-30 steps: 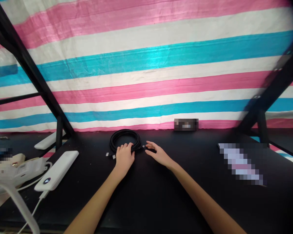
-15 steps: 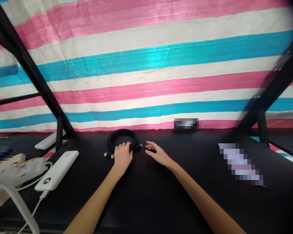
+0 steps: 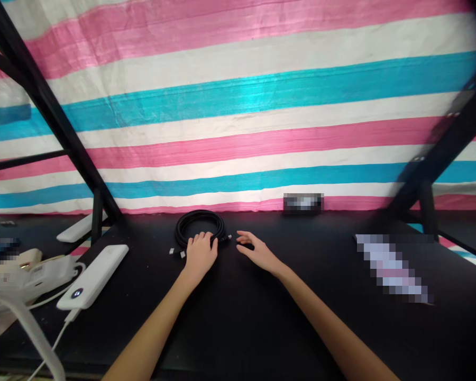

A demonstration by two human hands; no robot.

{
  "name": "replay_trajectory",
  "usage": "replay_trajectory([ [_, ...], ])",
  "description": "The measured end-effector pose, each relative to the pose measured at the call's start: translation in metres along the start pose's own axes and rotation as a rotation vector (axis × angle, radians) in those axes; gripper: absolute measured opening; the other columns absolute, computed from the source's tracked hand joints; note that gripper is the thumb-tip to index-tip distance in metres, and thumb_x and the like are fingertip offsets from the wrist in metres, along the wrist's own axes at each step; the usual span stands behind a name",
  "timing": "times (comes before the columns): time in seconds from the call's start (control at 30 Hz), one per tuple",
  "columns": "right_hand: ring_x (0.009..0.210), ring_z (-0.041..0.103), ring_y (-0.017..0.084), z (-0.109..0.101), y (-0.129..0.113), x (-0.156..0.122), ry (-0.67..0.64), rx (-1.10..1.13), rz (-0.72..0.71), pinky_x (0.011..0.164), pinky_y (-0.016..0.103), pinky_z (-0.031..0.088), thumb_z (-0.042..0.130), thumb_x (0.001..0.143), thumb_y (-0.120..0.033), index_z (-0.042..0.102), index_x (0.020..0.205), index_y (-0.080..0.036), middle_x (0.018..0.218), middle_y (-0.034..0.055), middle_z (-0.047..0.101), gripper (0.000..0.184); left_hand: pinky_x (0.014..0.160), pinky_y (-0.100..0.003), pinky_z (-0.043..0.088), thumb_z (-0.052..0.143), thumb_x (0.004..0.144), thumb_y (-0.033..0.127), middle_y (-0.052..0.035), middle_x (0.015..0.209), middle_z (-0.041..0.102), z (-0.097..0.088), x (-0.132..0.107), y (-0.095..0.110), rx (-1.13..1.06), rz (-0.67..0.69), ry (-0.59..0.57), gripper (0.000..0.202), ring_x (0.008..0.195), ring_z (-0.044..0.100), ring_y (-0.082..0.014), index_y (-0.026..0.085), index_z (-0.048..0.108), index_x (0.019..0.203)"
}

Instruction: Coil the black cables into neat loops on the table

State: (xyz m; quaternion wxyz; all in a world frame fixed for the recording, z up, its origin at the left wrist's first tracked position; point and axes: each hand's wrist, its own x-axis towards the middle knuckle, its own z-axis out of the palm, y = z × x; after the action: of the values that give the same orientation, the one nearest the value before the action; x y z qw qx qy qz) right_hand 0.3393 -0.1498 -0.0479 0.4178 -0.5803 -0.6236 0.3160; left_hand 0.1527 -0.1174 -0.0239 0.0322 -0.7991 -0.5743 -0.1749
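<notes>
A coiled black cable (image 3: 199, 225) lies on the black table (image 3: 238, 312) near the striped sheet. My left hand (image 3: 200, 253) rests flat on the near side of the coil, fingers spread over it. One silver-tipped plug (image 3: 176, 253) sticks out to the left of that hand, and another plug end (image 3: 227, 238) points right. My right hand (image 3: 257, 251) lies just right of that end, fingers stretched out and apart, a small gap from the plug and holding nothing.
A white power bank (image 3: 93, 275) with a lit display and white lead sits at the left, a second white bar (image 3: 78, 228) behind it. Black frame posts (image 3: 96, 212) stand at both sides. Blurred items (image 3: 391, 268) lie at the right and at the back (image 3: 303, 202).
The coil and my left hand slid a little to the left and away from me. My right hand has hardly moved.
</notes>
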Motion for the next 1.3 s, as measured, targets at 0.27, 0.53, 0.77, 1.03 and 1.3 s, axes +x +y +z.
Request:
replay_trajectory([
  [0.27, 0.103, 0.059, 0.017, -0.001, -0.001, -0.001, -0.012, 0.005, -0.002, 0.1, 0.039, 0.037, 0.059, 0.077, -0.026, 0.054, 0.116, -0.023, 0.107, 0.0049, 0.064, 0.039, 0.083, -0.037, 0.036, 0.039, 0.091, 0.028, -0.0082, 0.097, 0.064, -0.003, 0.0, 0.001, -0.016, -0.013, -0.024, 0.027, 0.096, 0.058, -0.0248, 0.015, 0.06, 0.1],
  [0.53, 0.102, 0.059, 0.017, -0.002, -0.003, -0.001, -0.017, -0.001, 0.004, 0.1, 0.04, 0.037, 0.059, 0.077, -0.025, 0.055, 0.113, -0.023, 0.107, 0.0051, 0.064, 0.037, 0.084, -0.037, 0.037, 0.041, 0.09, 0.027, -0.0076, 0.101, 0.063, -0.003, 0.002, 0.0, -0.11, -0.045, -0.022, 0.024, 0.098, 0.058, -0.023, 0.016, 0.06, 0.099],
  [0.77, 0.102, 0.059, 0.017, -0.003, -0.006, -0.003, -0.03, -0.004, -0.003, 0.099, 0.039, 0.037, 0.058, 0.077, -0.024, 0.055, 0.113, -0.021, 0.107, 0.0061, 0.065, 0.036, 0.085, -0.038, 0.037, 0.041, 0.09, 0.027, -0.007, 0.102, 0.064, -0.006, 0.004, -0.001, -0.236, -0.074, 0.024, 0.023, 0.097, 0.058, -0.0228, 0.017, 0.06, 0.097],
  [1.03, 0.102, 0.06, 0.017, -0.004, -0.007, -0.003, -0.031, -0.011, -0.001, 0.098, 0.037, 0.039, 0.058, 0.077, -0.023, 0.056, 0.112, -0.021, 0.106, 0.0061, 0.065, 0.035, 0.082, -0.036, 0.039, 0.04, 0.091, 0.028, -0.006, 0.091, 0.068, -0.013, 0.005, 0.0, -0.374, -0.148, 0.134, 0.022, 0.088, 0.063, -0.023, 0.017, 0.057, 0.1],
  [1.3, 0.1, 0.06, 0.016, -0.004, -0.009, -0.003, -0.032, -0.026, -0.025, 0.097, 0.036, 0.041, 0.058, 0.077, -0.021, 0.058, 0.111, -0.02, 0.106, 0.0061, 0.065, 0.033, 0.075, -0.028, 0.04, 0.044, 0.088, 0.035, -0.0033, 0.088, 0.07, -0.011, 0.007, -0.005, -0.395, -0.129, 0.084, 0.023, 0.084, 0.064, -0.0193, 0.021, 0.062, 0.092],
])
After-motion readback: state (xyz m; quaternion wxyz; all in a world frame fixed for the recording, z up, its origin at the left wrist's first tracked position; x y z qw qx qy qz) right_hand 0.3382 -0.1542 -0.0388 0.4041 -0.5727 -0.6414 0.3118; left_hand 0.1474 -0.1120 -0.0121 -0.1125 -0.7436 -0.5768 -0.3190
